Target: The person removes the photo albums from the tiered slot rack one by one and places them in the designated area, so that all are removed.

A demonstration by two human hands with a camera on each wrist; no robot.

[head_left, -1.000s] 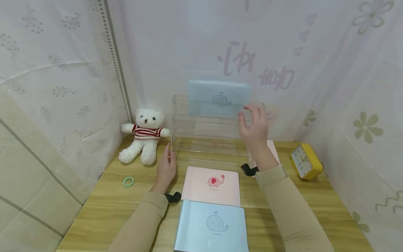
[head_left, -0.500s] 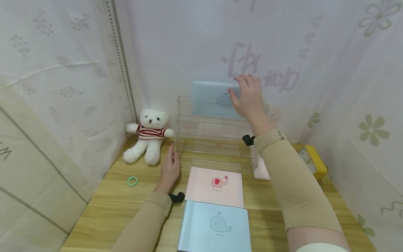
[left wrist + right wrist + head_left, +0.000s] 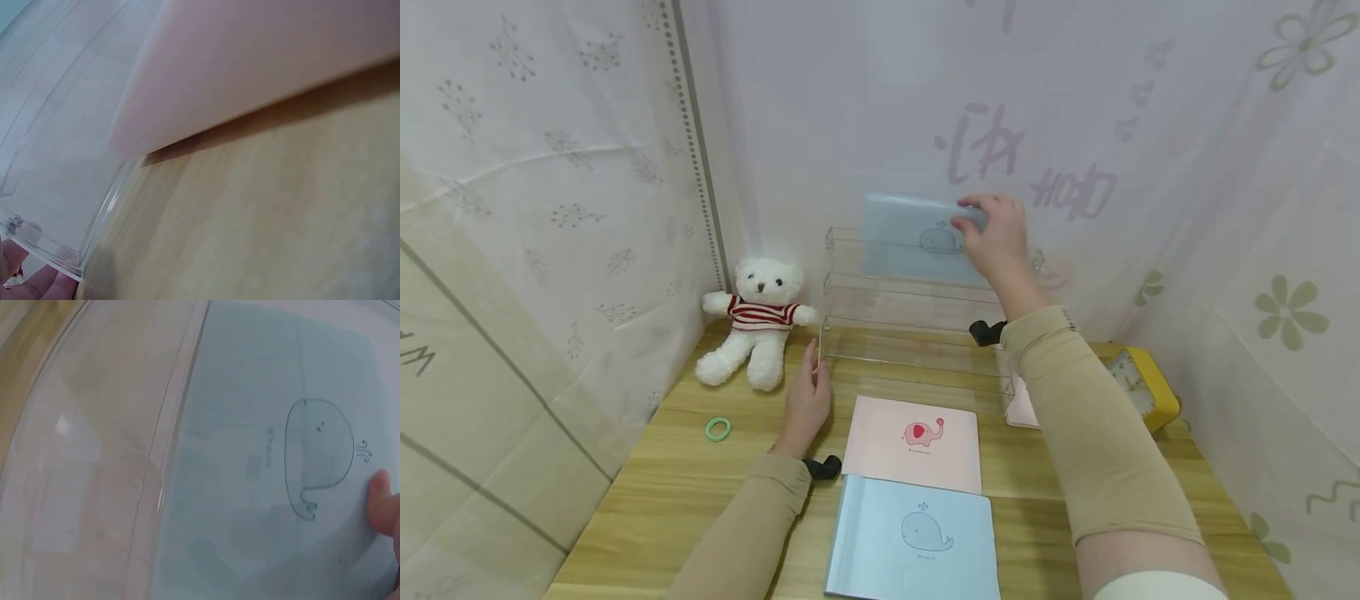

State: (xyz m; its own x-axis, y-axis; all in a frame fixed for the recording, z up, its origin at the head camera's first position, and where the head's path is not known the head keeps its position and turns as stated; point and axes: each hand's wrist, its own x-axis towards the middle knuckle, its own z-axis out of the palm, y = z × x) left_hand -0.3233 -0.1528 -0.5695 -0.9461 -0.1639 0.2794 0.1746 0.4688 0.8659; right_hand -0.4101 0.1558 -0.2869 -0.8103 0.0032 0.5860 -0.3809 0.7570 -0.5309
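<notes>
In the head view, a clear acrylic display rack [image 3: 917, 367] with several tiers stands at the back of the table. A light-blue whale booklet [image 3: 895, 237] stands upright in its top tier. My right hand [image 3: 1000, 242] pinches that booklet's upper right edge; in the right wrist view, the thumb [image 3: 381, 503] lies on its face beside the whale drawing. My left hand [image 3: 807, 408] holds the rack's lower left side, with fingers [image 3: 40, 284] behind the clear panel in the left wrist view. A pink elephant booklet [image 3: 880, 442] lies flat before the rack, a second blue whale booklet [image 3: 880, 533] nearer me.
A white teddy bear [image 3: 763, 283] in a striped sweater sits left of the rack, with a green ring [image 3: 718, 429] before it. To the right, a yellow alarm clock [image 3: 1156, 387] and another pink booklet [image 3: 1021, 408] are partly hidden by my right arm. Printed curtains surround the table.
My right hand has risen from the blue booklet's lower right to its upper right edge and now pinches it. My left hand stays on the rack's side. The head view has shifted slightly.
</notes>
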